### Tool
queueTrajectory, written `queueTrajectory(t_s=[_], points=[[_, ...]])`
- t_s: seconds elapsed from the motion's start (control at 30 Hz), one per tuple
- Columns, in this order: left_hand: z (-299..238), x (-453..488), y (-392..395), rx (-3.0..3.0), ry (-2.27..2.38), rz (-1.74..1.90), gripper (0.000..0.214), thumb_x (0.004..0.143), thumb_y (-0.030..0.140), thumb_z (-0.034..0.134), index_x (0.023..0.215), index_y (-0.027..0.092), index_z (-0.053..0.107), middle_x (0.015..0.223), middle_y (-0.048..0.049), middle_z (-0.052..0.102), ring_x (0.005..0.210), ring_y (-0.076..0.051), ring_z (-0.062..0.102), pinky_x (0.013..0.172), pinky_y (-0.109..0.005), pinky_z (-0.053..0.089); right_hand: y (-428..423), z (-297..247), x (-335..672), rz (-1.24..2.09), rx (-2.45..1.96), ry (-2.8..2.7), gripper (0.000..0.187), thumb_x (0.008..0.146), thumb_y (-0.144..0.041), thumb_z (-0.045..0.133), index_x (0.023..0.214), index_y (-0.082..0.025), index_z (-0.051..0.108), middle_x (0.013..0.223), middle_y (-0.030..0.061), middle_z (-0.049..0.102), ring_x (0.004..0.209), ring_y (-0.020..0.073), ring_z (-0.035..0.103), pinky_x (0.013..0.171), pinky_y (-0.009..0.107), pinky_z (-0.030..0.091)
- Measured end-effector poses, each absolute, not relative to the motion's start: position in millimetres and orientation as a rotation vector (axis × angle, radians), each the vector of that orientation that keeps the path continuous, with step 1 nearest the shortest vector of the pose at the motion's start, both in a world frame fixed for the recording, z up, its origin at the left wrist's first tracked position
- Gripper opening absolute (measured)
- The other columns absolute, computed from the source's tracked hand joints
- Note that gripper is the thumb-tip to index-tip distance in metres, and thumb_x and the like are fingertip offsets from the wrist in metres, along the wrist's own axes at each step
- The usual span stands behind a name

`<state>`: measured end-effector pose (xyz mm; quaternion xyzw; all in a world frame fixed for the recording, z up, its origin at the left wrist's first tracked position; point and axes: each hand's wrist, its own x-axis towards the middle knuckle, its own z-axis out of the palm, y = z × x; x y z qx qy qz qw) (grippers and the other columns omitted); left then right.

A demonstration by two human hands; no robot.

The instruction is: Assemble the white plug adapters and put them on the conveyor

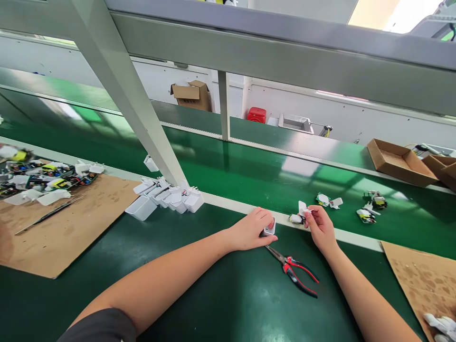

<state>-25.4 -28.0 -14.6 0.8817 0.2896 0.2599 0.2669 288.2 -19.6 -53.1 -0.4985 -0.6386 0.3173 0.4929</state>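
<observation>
My left hand (253, 229) rests on the dark green bench, fingers curled round a small white charger shell (270, 229). My right hand (319, 225) is a little to the right, pinching a small white plastic piece (303, 208) at the edge of the green conveyor belt (249, 171). A small circuit board part (295, 219) lies just left of that hand. Red and black pliers (296, 272) lie on the bench between my forearms.
A cluster of white charger shells (166, 198) sits by the slanted frame post (121, 90). More parts (368, 209) lie on the belt. Cardboard sheets lie left (64, 228) and right (423, 275). Circuit boards (42, 178) are piled far left. Cardboard trays (399, 161) stand beyond the belt.
</observation>
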Motion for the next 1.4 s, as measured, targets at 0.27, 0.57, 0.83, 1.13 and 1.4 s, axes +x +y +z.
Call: queueTrajectory(t_s=[0.27, 0.57, 0.83, 1.13, 1.4], points=[[-15.0, -24.9, -28.2, 2.369, 0.785, 0.682, 0.029, 0.099, 0.040, 0.075, 0.099, 0.024, 0.051, 0.110, -0.0057, 0.064, 0.112, -0.027, 0.056, 0.098, -0.039, 0.048, -20.2, -50.4, 287.6, 0.800, -1.214, -1.524, 0.034, 0.102, -0.059, 0.068, 0.112, -0.028, 0.062, 0.092, 0.0046, 0.074, 0.062, 0.0186, 0.063, 0.059, 0.035, 0.056], [-15.8, -25.8, -27.8, 2.368, 0.783, 0.679, 0.027, 0.099, 0.040, 0.074, 0.099, 0.024, 0.052, 0.110, -0.0056, 0.063, 0.112, -0.026, 0.056, 0.100, -0.039, 0.047, -21.3, -46.9, 285.3, 0.823, -1.234, -1.504, 0.032, 0.102, -0.058, 0.068, 0.113, -0.029, 0.062, 0.092, 0.0040, 0.073, 0.062, 0.0186, 0.061, 0.059, 0.035, 0.055], [-15.8, -25.7, -28.1, 2.369, 0.795, 0.676, 0.030, 0.099, 0.039, 0.076, 0.101, 0.024, 0.050, 0.113, -0.0052, 0.063, 0.113, -0.025, 0.055, 0.101, -0.038, 0.048, -16.9, -44.1, 283.3, 0.875, -1.268, -1.511, 0.034, 0.103, -0.061, 0.065, 0.111, -0.028, 0.062, 0.093, 0.0025, 0.070, 0.060, 0.0159, 0.059, 0.058, 0.032, 0.052], [-16.0, -25.4, -28.1, 2.379, 0.796, 0.672, 0.030, 0.098, 0.038, 0.077, 0.101, 0.024, 0.051, 0.113, -0.0056, 0.064, 0.112, -0.026, 0.055, 0.101, -0.039, 0.048, -21.5, -40.0, 280.4, 0.952, -1.278, -1.555, 0.035, 0.103, -0.063, 0.065, 0.106, -0.027, 0.065, 0.090, 0.0039, 0.070, 0.069, 0.0194, 0.063, 0.062, 0.032, 0.058], [-14.7, -25.5, -28.4, 2.372, 0.798, 0.669, 0.028, 0.098, 0.037, 0.076, 0.101, 0.024, 0.051, 0.112, -0.0059, 0.063, 0.110, -0.026, 0.055, 0.101, -0.040, 0.048, -23.8, -35.5, 278.1, 0.975, -1.281, -1.583, 0.035, 0.104, -0.062, 0.063, 0.103, -0.028, 0.065, 0.089, 0.0028, 0.067, 0.070, 0.0191, 0.061, 0.064, 0.033, 0.058]])
